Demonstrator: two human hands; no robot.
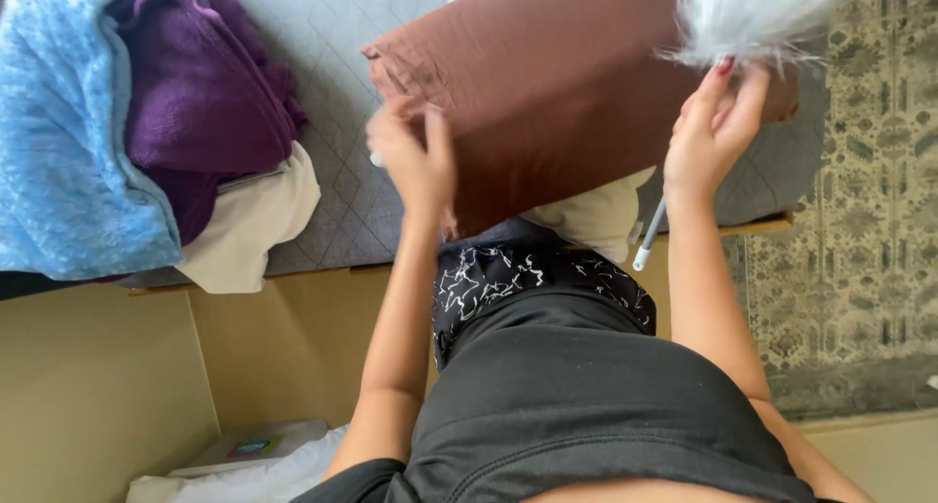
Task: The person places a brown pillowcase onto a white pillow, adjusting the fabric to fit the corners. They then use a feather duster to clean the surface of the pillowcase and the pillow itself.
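Observation:
My right hand (718, 122) holds a feather duster by its thin handle (649, 234). The duster's fluffy white head (752, 15) lies over the far right corner of a brown pillow (547, 83). My left hand (410, 156), blurred by motion, grips the pillow's left edge, fingers pointing away from me. The pillow rests on a grey quilted mattress (337, 83), and a cream pillow (596, 215) pokes out beneath it near my waist. I am in a black top and patterned black-and-white shorts.
A blue blanket (59, 122), a purple blanket (200, 83) and a cream cloth (254, 225) are piled on the mattress at the left. A patterned rug (860, 220) covers the floor to the right. A white box (259, 444) and white fabric lie low left by the wooden bed frame (283, 337).

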